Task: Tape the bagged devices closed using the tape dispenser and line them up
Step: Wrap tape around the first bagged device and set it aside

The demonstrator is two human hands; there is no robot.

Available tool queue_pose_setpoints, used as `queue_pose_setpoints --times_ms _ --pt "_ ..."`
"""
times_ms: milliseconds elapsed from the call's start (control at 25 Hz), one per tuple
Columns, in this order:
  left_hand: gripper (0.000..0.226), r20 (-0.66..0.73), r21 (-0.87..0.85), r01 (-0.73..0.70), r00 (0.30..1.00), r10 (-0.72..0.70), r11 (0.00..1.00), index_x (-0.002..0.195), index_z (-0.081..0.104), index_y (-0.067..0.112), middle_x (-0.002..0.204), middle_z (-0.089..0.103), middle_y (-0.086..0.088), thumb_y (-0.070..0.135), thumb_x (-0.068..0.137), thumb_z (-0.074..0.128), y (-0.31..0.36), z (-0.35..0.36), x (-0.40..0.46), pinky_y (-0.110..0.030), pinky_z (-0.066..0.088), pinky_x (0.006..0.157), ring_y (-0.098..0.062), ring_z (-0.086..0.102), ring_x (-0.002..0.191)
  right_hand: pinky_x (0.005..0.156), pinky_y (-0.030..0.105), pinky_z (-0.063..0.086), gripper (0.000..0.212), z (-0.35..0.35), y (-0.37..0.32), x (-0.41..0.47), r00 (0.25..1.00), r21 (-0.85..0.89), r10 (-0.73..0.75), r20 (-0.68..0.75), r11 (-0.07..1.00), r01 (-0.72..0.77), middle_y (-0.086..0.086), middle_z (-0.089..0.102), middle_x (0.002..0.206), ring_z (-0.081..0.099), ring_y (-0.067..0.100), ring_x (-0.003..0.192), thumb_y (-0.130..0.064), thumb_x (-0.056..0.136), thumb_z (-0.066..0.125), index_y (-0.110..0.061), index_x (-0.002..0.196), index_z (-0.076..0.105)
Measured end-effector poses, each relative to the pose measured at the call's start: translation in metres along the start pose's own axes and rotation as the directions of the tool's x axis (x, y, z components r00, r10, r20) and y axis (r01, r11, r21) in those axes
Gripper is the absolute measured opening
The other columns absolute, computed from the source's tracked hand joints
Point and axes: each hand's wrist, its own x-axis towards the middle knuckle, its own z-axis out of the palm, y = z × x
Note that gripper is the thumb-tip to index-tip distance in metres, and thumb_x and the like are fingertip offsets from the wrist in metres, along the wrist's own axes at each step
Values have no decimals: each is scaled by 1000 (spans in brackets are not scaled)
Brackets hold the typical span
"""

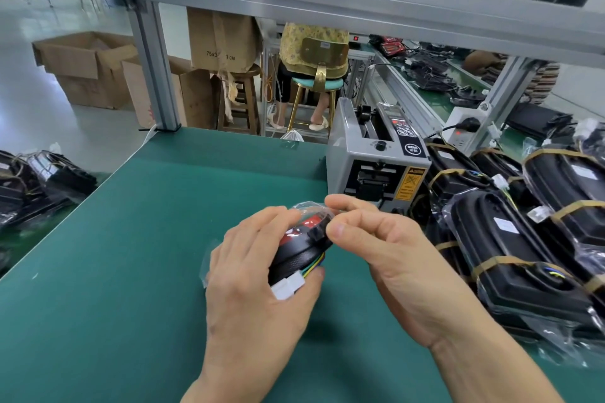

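The left hand (262,258) grips the bagged device (302,247); the right hand (370,239) pinches its bag flap, apparently sealing. Next likely calls for tape from the dispenser (376,157), far right.

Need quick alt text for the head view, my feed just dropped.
Left hand grips a bagged black device over the green mat, while the right hand pinches the clear bag's top. A grey tape dispenser stands just behind; taped devices lie at right.
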Motion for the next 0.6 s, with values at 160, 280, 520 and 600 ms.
queue_pose_setpoints --times_ms 160,280,520,600 --pt "54 2 4 -5 1000 5 1000 113 66 19 116 63 5 21 60 74 1 1 -1 -41 45 93 -16 57 110 88 14 39 8 0 1 1 1000 -48 -1 3 999 1 4 60 125 54 -9 112 -19 72 70 -16 64 72" --pt "53 -3 6 -10 1000 10 1000 113 67 17 116 63 4 20 60 74 1 1 -1 -43 46 93 -19 58 109 89 14 40 14 -2 3 3 1000 -92 -1 4 996 1 5 60 123 56 -7 109 -9 79 69 -14 66 72" --pt "52 -1 12 -4 1000 4 1000 112 67 18 115 63 4 20 60 73 2 0 -2 -42 46 93 -17 57 109 96 19 38 14 -1 2 5 1000 -138 16 -13 990 -18 2 60 118 58 -4 106 -8 81 68 -12 68 72" --pt "52 1 15 3 1000 -3 1000 112 67 18 115 63 5 20 60 73 2 0 -2 -40 45 94 -15 56 109 96 19 38 14 -1 1 5 1000 -145 20 -21 989 -23 0 61 116 58 -4 104 -8 81 68 -12 68 72"
